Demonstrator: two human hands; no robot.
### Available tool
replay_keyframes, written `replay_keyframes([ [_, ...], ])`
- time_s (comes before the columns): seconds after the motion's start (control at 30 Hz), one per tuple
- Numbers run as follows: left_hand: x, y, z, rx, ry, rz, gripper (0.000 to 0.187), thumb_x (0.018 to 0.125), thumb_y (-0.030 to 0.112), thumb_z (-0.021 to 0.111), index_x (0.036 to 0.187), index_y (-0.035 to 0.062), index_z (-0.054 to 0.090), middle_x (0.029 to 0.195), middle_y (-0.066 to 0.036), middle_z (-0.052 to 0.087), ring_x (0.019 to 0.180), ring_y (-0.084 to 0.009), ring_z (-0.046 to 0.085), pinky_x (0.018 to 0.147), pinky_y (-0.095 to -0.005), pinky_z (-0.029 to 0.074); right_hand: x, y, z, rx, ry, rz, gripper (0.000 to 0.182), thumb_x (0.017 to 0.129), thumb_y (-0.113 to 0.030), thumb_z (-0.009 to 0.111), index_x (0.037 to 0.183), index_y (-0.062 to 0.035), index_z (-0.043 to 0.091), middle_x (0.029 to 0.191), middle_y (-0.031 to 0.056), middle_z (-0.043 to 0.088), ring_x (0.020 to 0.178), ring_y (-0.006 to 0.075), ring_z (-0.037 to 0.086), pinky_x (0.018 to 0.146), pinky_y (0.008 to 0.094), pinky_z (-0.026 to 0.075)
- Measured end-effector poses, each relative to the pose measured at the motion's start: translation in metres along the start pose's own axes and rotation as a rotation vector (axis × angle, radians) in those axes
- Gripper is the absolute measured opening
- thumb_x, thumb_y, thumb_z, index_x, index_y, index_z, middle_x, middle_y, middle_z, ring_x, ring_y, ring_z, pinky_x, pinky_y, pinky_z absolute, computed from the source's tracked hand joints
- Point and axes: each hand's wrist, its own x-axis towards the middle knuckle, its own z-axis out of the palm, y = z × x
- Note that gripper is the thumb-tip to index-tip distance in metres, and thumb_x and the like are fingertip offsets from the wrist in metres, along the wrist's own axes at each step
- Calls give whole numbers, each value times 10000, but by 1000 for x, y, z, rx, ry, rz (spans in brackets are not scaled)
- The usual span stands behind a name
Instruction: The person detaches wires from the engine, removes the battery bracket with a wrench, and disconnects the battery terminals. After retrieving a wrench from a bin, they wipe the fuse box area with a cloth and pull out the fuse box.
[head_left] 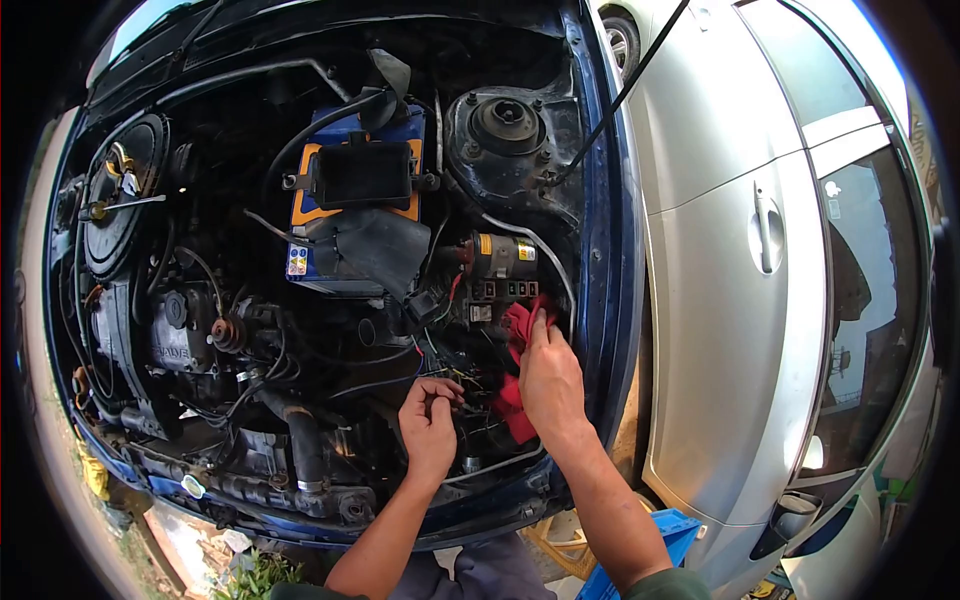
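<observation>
My right hand [552, 385] has its fingers pressed together on a crumpled red cloth [518, 322], at the inner side of the engine bay. More red fabric shows below, beside the palm. My left hand [430, 425] is closed in a pinch among thin loose wires [440, 345]; whatever lies between its fingertips is too small to make out. Just beyond the cloth is a row of dark connectors or fuses [505, 289], and past them a cylindrical part [503, 256] with yellow labels.
A blue and orange battery [300, 215] carries a black open box [363, 174] and a dark flap. A screwdriver [135, 205] rests on the round air-filter cover [120, 240]. The hood prop rod [625, 95] slants up at right, near a silver car [715, 300].
</observation>
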Motion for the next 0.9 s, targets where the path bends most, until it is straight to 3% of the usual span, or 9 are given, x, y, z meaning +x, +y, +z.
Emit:
replay_keyframes([
  [0.07,2,-1,1,-24,-7,15,152,980,-90,449,977,-5,575,1030,-118,685,887,-131,630,862,-284,525,-6,-3,10,-133,66,-109,545,931,18,640,1450,143,528,1209,296,678,1100,428,705,918,473,599],
  [0.17,3,-6,3,5,-13,35,149,1001,-61,449,975,29,564,1034,-105,696,853,-132,638,797,-284,512,-18,-6,-3,-41,50,-172,560,918,7,660,1449,135,537,1294,313,652,1160,431,674,965,472,582],
  [0.33,2,-4,5,14,-22,41,147,1003,-61,451,975,28,564,1031,-105,696,854,-133,638,798,-285,514,-20,-11,-1,108,105,-62,552,915,-1,650,1443,126,551,1353,317,630,1178,437,664,980,467,574],
  [0.43,2,-4,6,13,-23,45,147,999,-64,453,973,27,566,1029,-105,697,857,-133,639,802,-283,514,-21,-24,23,-218,235,-186,527,920,-29,607,1427,110,576,1253,303,678,1127,431,679,985,451,564],
  [0.5,1,-6,5,17,-21,44,148,997,-65,454,970,26,568,1029,-104,698,859,-133,639,806,-282,514,-31,-26,22,-39,74,-258,513,907,-22,647,1408,79,605,1183,286,701,1081,449,702,909,480,584],
  [0.6,1,-3,2,79,2,89,151,993,-67,456,964,26,571,1033,-103,699,871,-130,636,818,-284,517,-34,-30,1,223,77,-47,475,907,-25,649,1371,72,628,1129,257,713,1050,449,702,869,491,586],
  [0.7,0,7,0,-8,1,18,139,984,-75,464,971,2,579,1022,-106,687,892,-119,620,846,-276,524,-28,-29,10,161,184,-15,441,894,-24,654,1328,52,659,1106,230,702,1007,432,689,851,502,577],
  [0.8,1,0,-4,-10,31,43,143,984,-68,470,956,9,586,986,-85,680,889,-99,609,829,-260,516,-36,-32,28,60,-73,-356,456,840,-34,689,1292,21,698,1096,202,704,1024,394,683,886,500,564],
  [0.9,-1,4,-15,172,70,134,153,984,-67,471,939,14,593,952,-63,670,890,-94,601,834,-254,504,-39,-49,15,329,28,-255,420,864,-38,712,1280,19,698,1052,204,689,952,410,689,831,484,572],
])
